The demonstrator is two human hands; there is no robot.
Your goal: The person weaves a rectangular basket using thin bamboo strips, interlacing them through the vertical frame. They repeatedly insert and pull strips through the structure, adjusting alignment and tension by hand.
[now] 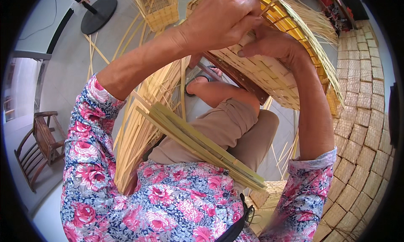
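Nearest you, green bamboo strips [206,146] are lying across your lap, loose and not worked into anything. Beyond them, your left hand [229,21] is holding its fingers closed, pinching at the edge of the basket [259,75]; whether a thin strip is also sitting between the fingertips, you are hiding from view. Your right hand [280,46] is gripping the same edge, its thumb pressing on the woven face and its fingers mostly out of sight. The basket is tilting in front of your knees, beside or upon a reddish-brown wooden piece [242,77]; the contact is not showing clearly.

Judging by its look, the body is standing largely woven, while the edge, where spaced ribs are crossing a yellow band [290,25], is probably wanting more binding. How much, you are not letting anyone tell.

To the left, pale strips [153,101] are lying bundled and unused. Farther off, a smaller basket [162,16] is resting on the floor [122,21], and woven pieces [360,115] are standing in rows to the right.
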